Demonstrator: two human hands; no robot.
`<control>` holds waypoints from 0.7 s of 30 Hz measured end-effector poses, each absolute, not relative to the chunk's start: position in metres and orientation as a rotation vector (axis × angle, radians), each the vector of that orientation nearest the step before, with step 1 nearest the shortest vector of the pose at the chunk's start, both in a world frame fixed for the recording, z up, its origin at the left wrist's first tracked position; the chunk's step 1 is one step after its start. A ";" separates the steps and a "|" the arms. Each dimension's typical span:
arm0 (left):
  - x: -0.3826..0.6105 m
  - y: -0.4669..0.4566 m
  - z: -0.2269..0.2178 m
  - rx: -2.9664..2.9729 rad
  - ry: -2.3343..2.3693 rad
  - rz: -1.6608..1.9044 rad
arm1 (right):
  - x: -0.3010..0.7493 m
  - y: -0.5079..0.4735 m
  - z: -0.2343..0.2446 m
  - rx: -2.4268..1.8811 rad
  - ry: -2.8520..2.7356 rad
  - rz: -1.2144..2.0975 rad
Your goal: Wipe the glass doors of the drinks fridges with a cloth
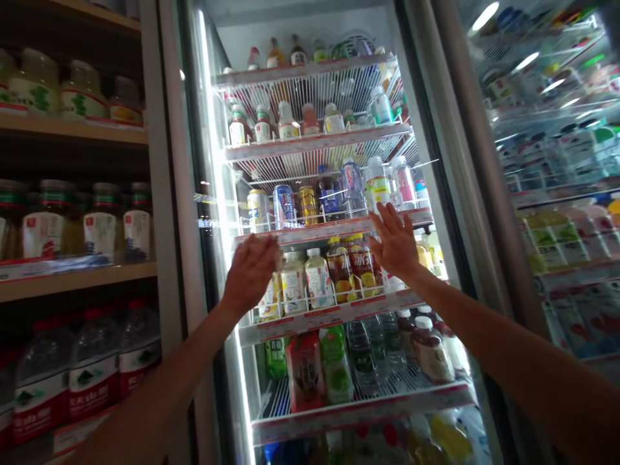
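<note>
Both my hands are raised in front of a lit glass-door drinks cooler, palms toward the shelves. My left hand (250, 274) is nearest a row of milky plastic drink bottles (306, 281) and overlaps the front rim of a white wire shelf (334, 229). My right hand (394, 242), fingers spread, is next to orange-labelled juice bottles (351, 268), with cans (285, 206) on the shelf above. Neither hand holds anything. I cannot tell whether they touch the glass or reach past it.
Wooden shelves at the left hold large jars (46, 219) and red-labelled water bottles (41, 387). A dark cooler door frame (191, 142) stands between them and the lit shelves. A second glass-door cooler (547, 168) stands at the right.
</note>
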State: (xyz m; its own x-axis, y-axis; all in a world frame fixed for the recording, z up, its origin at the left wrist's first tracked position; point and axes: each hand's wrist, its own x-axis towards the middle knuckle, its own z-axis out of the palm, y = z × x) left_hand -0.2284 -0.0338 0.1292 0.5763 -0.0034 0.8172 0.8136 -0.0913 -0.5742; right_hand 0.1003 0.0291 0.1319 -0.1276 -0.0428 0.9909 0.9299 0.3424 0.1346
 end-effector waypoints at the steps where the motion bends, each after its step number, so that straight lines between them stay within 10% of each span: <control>1: -0.234 -0.036 0.129 -1.414 -0.779 -0.921 | 0.100 0.029 0.132 -0.866 -1.436 -1.044; 21: -0.247 -0.050 0.078 -1.667 -0.565 -0.494 | 0.098 0.030 0.130 -0.850 -1.414 -1.031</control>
